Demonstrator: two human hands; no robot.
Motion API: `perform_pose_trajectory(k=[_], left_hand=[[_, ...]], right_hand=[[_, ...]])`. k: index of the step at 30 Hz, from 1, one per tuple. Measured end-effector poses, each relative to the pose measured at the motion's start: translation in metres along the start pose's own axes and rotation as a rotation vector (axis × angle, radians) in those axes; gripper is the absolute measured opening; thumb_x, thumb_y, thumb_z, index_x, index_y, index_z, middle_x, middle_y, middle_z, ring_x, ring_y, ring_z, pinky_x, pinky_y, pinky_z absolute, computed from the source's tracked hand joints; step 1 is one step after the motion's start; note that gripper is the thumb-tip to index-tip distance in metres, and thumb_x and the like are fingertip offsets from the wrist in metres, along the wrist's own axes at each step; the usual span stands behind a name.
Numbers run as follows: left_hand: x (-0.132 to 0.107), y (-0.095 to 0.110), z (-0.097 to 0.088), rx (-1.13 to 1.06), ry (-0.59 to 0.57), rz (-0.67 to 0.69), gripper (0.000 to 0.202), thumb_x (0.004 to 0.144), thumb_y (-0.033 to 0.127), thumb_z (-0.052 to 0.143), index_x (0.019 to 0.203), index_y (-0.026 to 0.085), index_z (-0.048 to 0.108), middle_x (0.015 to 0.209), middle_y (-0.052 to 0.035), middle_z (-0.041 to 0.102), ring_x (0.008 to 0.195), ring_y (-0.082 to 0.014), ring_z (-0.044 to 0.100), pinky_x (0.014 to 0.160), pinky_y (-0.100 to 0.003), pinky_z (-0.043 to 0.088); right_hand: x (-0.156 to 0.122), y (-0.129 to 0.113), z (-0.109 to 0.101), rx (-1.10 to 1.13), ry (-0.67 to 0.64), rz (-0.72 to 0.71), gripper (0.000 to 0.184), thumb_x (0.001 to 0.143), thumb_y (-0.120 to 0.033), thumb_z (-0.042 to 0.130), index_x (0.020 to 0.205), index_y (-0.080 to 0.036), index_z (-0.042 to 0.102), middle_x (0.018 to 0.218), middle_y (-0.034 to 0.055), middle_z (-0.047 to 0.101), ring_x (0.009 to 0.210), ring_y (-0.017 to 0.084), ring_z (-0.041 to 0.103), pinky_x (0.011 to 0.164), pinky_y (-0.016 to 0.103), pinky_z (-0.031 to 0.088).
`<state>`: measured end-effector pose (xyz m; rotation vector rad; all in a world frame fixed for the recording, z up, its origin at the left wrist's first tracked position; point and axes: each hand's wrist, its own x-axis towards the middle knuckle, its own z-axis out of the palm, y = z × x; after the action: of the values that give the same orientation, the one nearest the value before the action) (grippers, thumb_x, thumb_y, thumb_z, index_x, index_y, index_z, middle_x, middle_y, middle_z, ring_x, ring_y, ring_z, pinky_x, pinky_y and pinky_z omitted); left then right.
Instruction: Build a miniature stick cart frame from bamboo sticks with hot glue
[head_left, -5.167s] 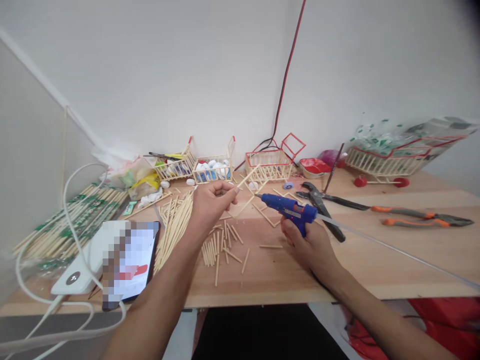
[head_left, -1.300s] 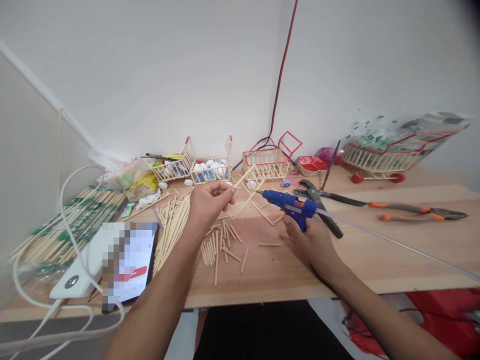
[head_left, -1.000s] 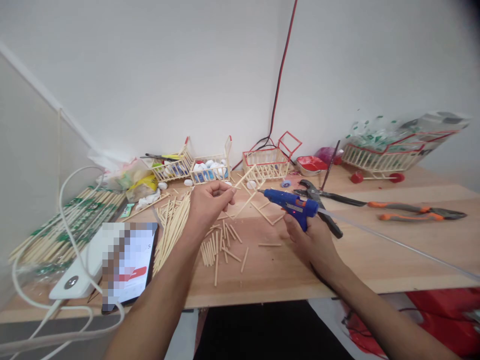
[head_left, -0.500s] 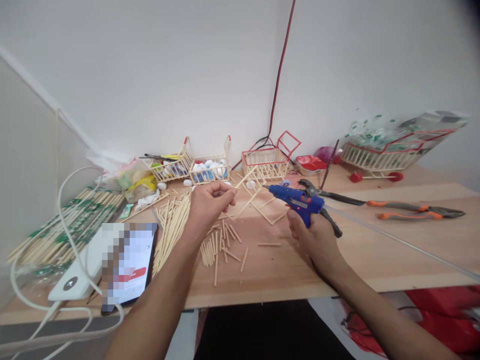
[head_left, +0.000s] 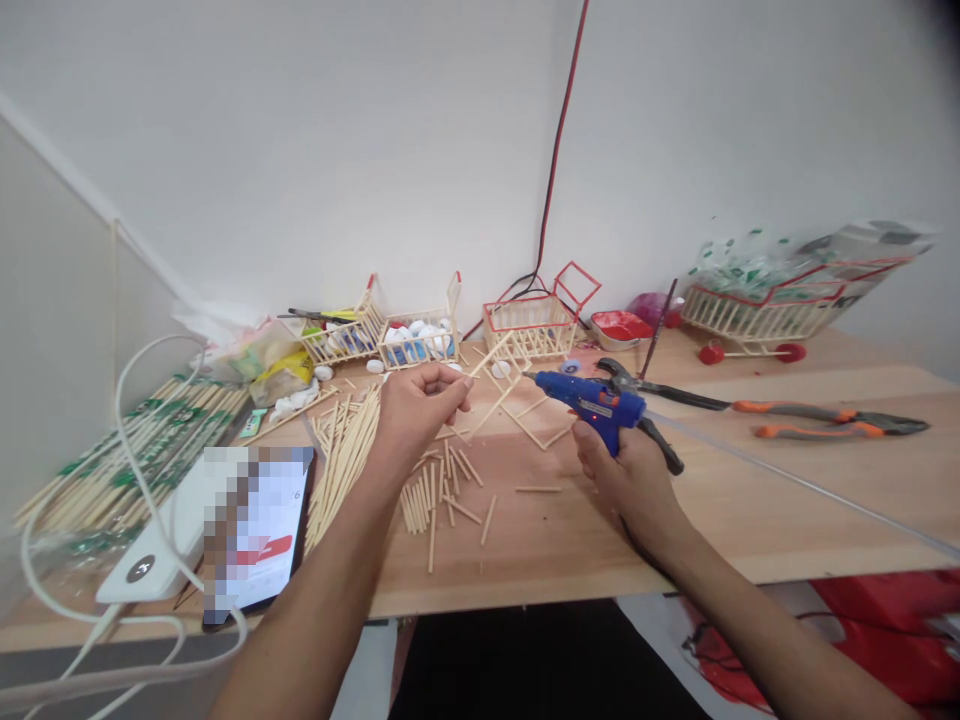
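My left hand [head_left: 429, 402] pinches one end of a frame of thin wooden sticks [head_left: 491, 405], holding it above the table. In my right hand [head_left: 634, 480] is a blue hot glue gun [head_left: 592, 402], its nozzle close to the frame's far corner; whether they touch I cannot tell. A clear glue stick [head_left: 780, 475] trails from the gun's back. Under the frame lie joined stick pieces [head_left: 536, 430]. Short cut sticks [head_left: 424, 500] and a heap of longer sticks [head_left: 341, 460] rest beside my left forearm.
Small stick carts stand along the wall: one with a red rim [head_left: 529, 325], one holding white and blue pieces [head_left: 420, 340], a larger one [head_left: 765, 310] on red wheels. Pliers [head_left: 847, 425], cutters [head_left: 675, 392] and red paint [head_left: 622, 325] lie right; a phone [head_left: 274, 530] and power bank [head_left: 157, 550] left.
The glue gun has shifted very slightly left, its nozzle a little nearer the stick frame. My left hand and the frame have stayed in place.
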<state>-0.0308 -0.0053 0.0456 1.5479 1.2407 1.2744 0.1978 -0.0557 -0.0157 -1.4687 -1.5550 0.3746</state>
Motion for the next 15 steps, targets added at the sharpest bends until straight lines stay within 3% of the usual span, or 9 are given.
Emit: perform_pose_trajectory(k=[11,15], left_hand=[[-0.0002,0.0024,0.0012,-0.015,0.031,-0.021,0.017,0.072,0.029,0.069,0.068,0.013,0.066,0.053,0.0008,0.061,0.043,-0.0056,0.046,0.043,-0.017,0.035],[0.0006,0.0003,0.0007,-0.014,0.03,-0.008,0.017,0.072,0.03,0.069,0.067,0.013,0.066,0.053,0.0009,0.061,0.043,-0.0055,0.045,0.043,-0.017,0.035]], right_hand=[[-0.0015,-0.0013,0.0,0.082,-0.041,0.061,0.038,0.088,-0.051,0.051,0.07,-0.018,0.057,0.05,0.0008,0.051,0.05,0.015,0.048,0.046,0.025,0.035],[-0.0037,-0.0007,0.0012,0.225,-0.103,0.111,0.038,0.087,-0.051,0.053,0.069,-0.018,0.052,0.053,-0.0011,0.047,0.049,0.012,0.042,0.046,0.024,0.032]])
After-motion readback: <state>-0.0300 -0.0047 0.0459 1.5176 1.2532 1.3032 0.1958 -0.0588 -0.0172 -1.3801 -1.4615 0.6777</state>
